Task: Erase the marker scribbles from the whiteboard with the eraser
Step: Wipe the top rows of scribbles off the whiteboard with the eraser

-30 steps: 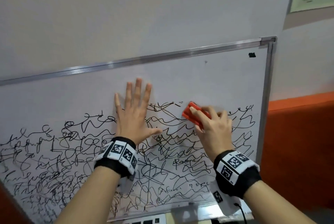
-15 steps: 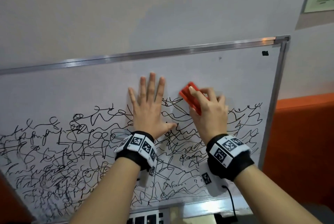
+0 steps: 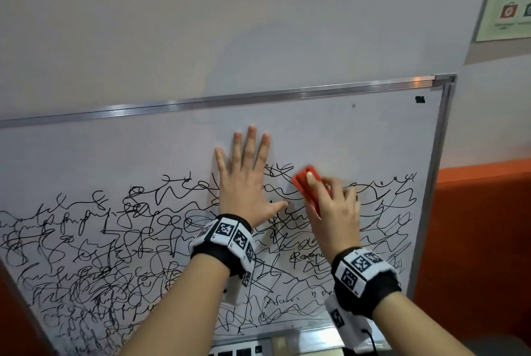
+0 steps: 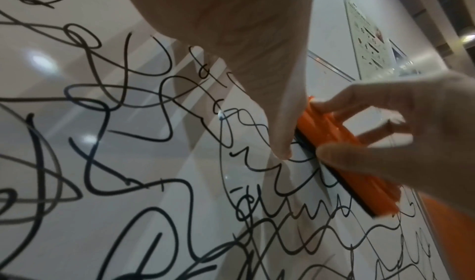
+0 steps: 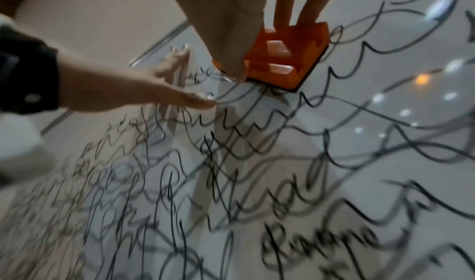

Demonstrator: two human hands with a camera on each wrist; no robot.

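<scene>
Two hands: flat left hand (image 3: pixel 245 183) on whiteboard (image 3: pixel 373 131); right hand (image 3: pixel 334 212) grips eraser (image 3: pixel 304 183).

A wall-mounted whiteboard (image 3: pixel 359 131) with a silver metal frame carries everything here. Black marker scribbles (image 3: pixel 100 240) cover its lower part from the left edge to near the right frame, densest at the lower left; the band under the top rail is bare white. A small black mark (image 3: pixel 420 99) sits near the upper right corner. Pressed flat on the board, the left hand (image 3: pixel 245 183) lies with fingers spread at the top edge of the scribbles. Just right of it, an orange eraser (image 3: pixel 306 186) rests on the surface with its dark pad down, gripped by the right hand (image 3: pixel 334 217).
</scene>
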